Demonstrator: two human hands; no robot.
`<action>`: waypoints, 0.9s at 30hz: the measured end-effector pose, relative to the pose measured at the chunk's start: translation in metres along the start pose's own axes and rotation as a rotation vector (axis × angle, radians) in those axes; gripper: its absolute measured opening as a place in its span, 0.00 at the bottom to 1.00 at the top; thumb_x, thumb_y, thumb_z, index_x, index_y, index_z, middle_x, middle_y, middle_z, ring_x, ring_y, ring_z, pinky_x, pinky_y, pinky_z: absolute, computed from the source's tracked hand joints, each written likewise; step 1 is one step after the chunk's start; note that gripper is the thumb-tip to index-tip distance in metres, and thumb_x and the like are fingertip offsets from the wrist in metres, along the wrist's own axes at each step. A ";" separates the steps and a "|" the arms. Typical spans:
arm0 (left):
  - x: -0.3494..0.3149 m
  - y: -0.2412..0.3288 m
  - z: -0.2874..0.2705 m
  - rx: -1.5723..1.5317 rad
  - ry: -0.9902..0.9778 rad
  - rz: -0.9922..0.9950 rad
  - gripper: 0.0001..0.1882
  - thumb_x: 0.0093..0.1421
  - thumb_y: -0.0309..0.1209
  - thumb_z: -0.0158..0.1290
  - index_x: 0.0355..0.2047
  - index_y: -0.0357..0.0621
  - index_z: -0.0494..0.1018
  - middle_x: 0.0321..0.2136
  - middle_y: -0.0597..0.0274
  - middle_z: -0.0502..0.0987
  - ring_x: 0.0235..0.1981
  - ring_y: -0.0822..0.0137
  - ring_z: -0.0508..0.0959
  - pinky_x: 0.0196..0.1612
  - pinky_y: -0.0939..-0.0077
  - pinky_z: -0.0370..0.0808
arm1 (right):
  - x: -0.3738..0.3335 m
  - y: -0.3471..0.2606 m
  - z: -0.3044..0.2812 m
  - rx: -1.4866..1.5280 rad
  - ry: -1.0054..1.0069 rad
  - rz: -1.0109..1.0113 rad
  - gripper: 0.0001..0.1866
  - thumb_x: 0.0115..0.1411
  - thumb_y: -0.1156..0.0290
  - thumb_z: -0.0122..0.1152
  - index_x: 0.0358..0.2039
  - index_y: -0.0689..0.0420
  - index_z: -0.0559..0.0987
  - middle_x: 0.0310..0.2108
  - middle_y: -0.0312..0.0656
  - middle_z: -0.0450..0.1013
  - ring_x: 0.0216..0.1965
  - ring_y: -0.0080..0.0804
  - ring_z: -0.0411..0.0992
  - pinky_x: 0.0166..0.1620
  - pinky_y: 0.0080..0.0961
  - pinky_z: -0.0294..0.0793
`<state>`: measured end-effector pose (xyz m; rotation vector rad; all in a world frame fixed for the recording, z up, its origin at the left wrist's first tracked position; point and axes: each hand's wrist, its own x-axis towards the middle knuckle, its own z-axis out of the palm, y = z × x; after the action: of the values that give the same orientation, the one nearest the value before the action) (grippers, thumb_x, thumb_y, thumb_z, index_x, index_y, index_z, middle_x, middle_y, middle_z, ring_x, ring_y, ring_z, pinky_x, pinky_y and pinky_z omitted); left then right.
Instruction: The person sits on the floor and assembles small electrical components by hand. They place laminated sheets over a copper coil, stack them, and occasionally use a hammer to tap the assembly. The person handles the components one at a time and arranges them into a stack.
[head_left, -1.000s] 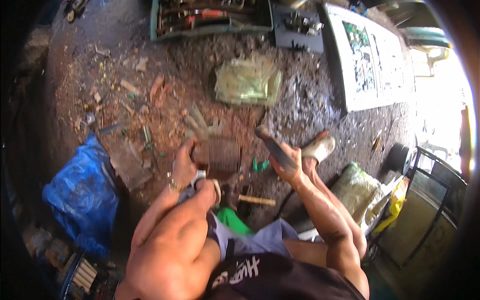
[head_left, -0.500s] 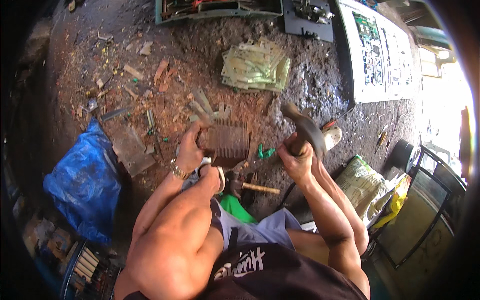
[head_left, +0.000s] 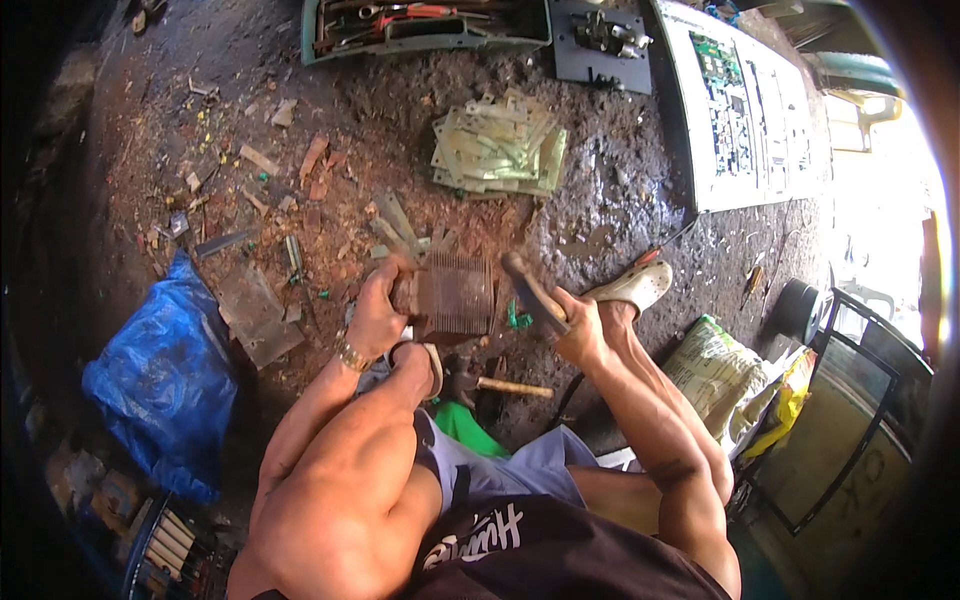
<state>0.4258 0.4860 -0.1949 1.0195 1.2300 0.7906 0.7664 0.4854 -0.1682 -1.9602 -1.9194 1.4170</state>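
A rusty block of thin, closely spaced metal plates stands on the dirty ground in front of me. My left hand is closed on its left side, with a wristwatch on that arm. In my right hand is a hammer, its head just right of the block and apart from it. A second hammer with a wooden handle lies between my feet. Beyond the block are some loose flat metal strips. A scrap of green material lies between the block and my right hand.
Pale yellow-green flat plates are piled farther off. A toolbox, a dark plate with a mechanism and a white panel of circuit boards stand beyond. At left is a blue tarp bundle; sacks lean at right.
The hammer has come down and left, from above my right hand toward the block. My left hand still holds the block. The whole view has shifted slightly.
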 end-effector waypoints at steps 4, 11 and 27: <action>0.001 0.002 0.003 0.029 -0.025 -0.005 0.22 0.51 0.15 0.58 0.47 0.40 0.70 0.42 0.63 0.72 0.47 0.71 0.72 0.56 0.77 0.67 | 0.036 -0.004 -0.018 -0.226 0.140 -0.065 0.14 0.60 0.63 0.69 0.43 0.54 0.80 0.28 0.57 0.80 0.32 0.58 0.81 0.37 0.50 0.82; 0.007 0.017 0.002 0.053 0.005 0.039 0.24 0.47 0.13 0.57 0.46 0.38 0.71 0.41 0.63 0.71 0.46 0.69 0.71 0.55 0.78 0.66 | 0.037 -0.012 -0.015 -0.201 0.033 -0.207 0.14 0.56 0.65 0.72 0.43 0.50 0.81 0.26 0.52 0.81 0.31 0.56 0.82 0.37 0.49 0.82; -0.005 0.022 -0.020 0.259 0.063 0.038 0.23 0.47 0.16 0.57 0.46 0.39 0.70 0.41 0.63 0.75 0.43 0.66 0.74 0.53 0.73 0.71 | -0.005 0.030 0.055 0.228 0.173 0.115 0.11 0.61 0.69 0.68 0.41 0.57 0.77 0.24 0.58 0.77 0.29 0.55 0.82 0.32 0.49 0.77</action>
<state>0.4061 0.4937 -0.1733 1.2378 1.3958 0.7089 0.7561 0.4445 -0.2154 -2.0357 -1.5239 1.3709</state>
